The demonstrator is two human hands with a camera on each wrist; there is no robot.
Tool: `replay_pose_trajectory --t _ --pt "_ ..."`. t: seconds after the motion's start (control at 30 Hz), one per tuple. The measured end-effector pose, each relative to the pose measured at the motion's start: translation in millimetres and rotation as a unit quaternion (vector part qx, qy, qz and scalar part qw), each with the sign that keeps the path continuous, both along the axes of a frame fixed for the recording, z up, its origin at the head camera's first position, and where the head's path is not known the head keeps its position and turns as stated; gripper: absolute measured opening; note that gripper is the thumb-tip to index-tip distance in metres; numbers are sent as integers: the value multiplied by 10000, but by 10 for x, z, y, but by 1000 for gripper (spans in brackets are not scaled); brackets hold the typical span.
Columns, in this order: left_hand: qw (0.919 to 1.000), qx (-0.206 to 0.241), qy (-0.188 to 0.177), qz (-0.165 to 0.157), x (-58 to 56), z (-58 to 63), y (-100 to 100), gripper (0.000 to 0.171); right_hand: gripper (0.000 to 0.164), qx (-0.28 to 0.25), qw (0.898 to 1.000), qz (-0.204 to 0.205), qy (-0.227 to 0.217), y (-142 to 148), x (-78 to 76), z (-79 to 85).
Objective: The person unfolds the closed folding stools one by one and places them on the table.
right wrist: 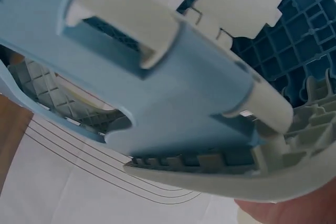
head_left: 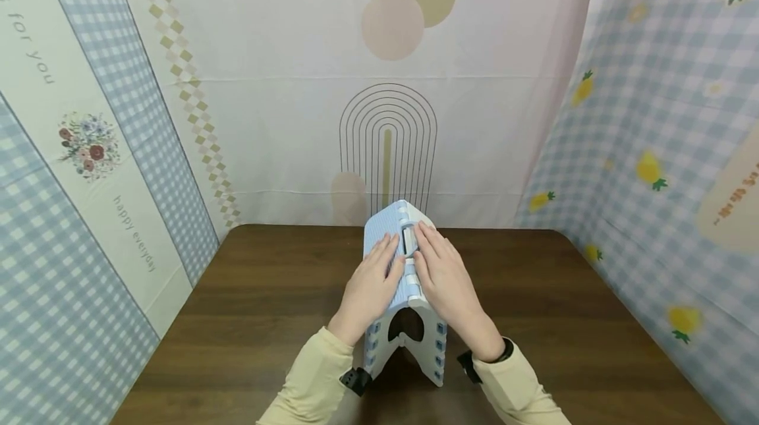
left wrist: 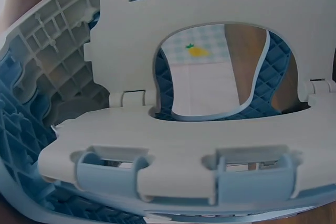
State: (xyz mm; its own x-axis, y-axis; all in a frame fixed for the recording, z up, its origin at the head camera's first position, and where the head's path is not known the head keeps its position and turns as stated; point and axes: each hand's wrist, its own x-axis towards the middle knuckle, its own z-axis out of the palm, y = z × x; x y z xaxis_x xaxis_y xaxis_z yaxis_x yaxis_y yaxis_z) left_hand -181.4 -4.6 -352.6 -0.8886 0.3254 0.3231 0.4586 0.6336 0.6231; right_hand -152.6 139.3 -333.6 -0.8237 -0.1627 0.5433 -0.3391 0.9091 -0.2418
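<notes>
A blue and white plastic folding stool [head_left: 384,219] stands on the table, its hinged top raised into a ridge and its end panel bent inward at the middle. On the blue left slope lies my left hand [head_left: 372,285], fingers straight and pointing away. My right hand [head_left: 447,280] rests on the white right slope, fingers extended beside the handle slot at the ridge. Close up in the left wrist view is the stool's white end panel [left wrist: 210,3], with a large round opening. Ribbed undersides of the top show in both wrist views.
The dark wooden table [head_left: 267,280] spreads around the stool, its far edge just behind it. A patterned cloth [head_left: 284,135] hangs at the back, with checked cloths at the left and right. Black straps [head_left: 357,380] circle both wrists.
</notes>
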Motion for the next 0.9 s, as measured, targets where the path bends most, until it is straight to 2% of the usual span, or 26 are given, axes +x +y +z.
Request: replay_pose_trajectory --t 0.33,0.47,0.63,0.73,0.9 --pt "9999 14 117 90 13 -17 8 51 44 -322 9995 -9 -39 9 7 -46" --pt "9997 -101 163 150 25 -23 -6 51 43 -464 9989 -30 -24 0 21 -79" --pt "9992 -314 149 197 45 -27 -30 51 43 -674 9974 -121 -209 -5 33 -127" --pt "9982 -552 101 225 55 -20 -41 51 43 -641 9973 -152 -325 -4 42 -143" --pt "9910 -1313 151 201 39 4 -24 51 42 -542 9971 -218 -493 25 50 -137"
